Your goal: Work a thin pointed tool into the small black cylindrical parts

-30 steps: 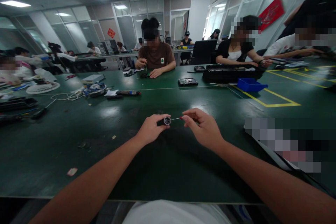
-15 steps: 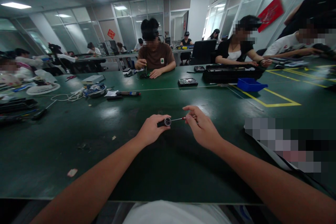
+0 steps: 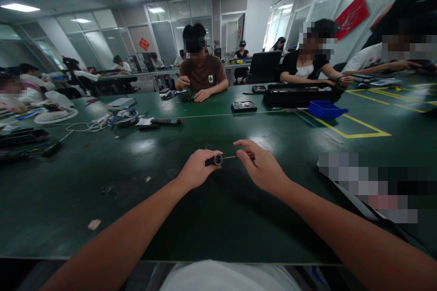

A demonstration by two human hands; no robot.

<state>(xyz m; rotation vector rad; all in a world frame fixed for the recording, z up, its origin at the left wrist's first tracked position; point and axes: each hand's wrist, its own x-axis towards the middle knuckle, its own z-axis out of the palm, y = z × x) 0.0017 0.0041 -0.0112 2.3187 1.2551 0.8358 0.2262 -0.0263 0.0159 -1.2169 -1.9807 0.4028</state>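
My left hand (image 3: 200,168) is closed around a small black cylindrical part (image 3: 217,159) with a pale ring at its round end, which faces me. From the right, the thin metal shaft of a screwdriver (image 3: 229,158) reaches the side of this part. Its reddish handle sits between the thumb and fingers of my right hand (image 3: 257,163), with the index finger stretched out above it. Both hands are held over the green table (image 3: 218,227). Where exactly the screwdriver's tip meets the black part is too small to make out.
Beyond my hands lie a hard drive (image 3: 244,107), a blue tray (image 3: 327,109) and a long black casing (image 3: 302,95). Tools (image 3: 166,122) and a cable bundle (image 3: 123,118) are at the left. Across the table a person in brown (image 3: 208,75) works with a screwdriver.
My right hand's fingers have shifted slightly around the screwdriver handle, with the index finger a little lower and farther left. The left hand and the black part have hardly moved.
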